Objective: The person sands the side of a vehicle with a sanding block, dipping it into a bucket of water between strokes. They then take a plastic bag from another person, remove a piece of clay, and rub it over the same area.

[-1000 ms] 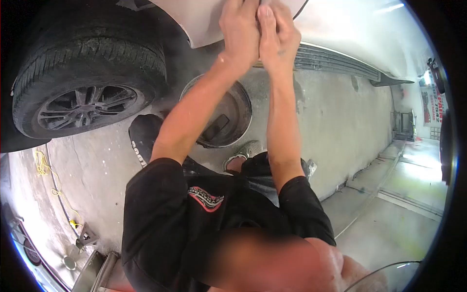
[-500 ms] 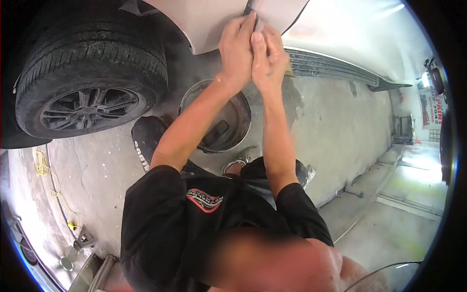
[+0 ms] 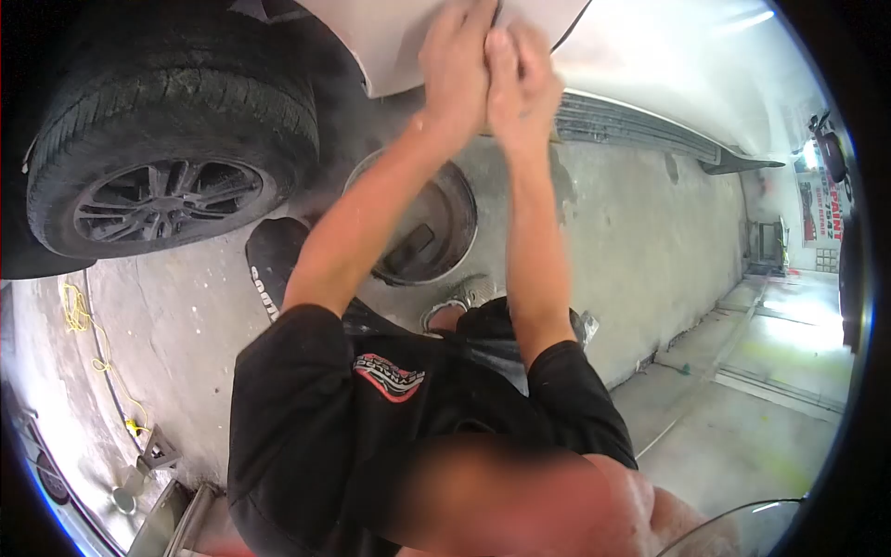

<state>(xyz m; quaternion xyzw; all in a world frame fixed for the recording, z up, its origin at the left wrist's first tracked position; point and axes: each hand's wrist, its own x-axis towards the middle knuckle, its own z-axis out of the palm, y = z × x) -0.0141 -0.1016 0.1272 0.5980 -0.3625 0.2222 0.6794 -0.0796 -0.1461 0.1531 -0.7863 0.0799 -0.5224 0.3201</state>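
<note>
My left hand (image 3: pixel 457 70) and my right hand (image 3: pixel 524 79) are together at the top of the view, against the light-coloured car body panel (image 3: pixel 376 37). Both have curled fingers and are smeared by motion. My right thumb points up beside my left hand. A small dark edge shows between the fingertips; what they grip is mostly hidden. Just right of my hands, a dark seam runs down the panel. The ribbed dark side step (image 3: pixel 631 125) is below the panel on the right.
A dusty car wheel (image 3: pixel 167 204) is at the left. Below my arms stands a round bucket (image 3: pixel 473 218) with a dark block-like thing in it. A yellow cord (image 3: pixel 79 306) lies on the concrete floor (image 3: pixel 631 241). A metal stand (image 3: pixel 768 243) is at far right.
Both hands have shifted slightly up and to the right along the panel, still together. The grey flat piece seen at the right fingers earlier is now hidden.
</note>
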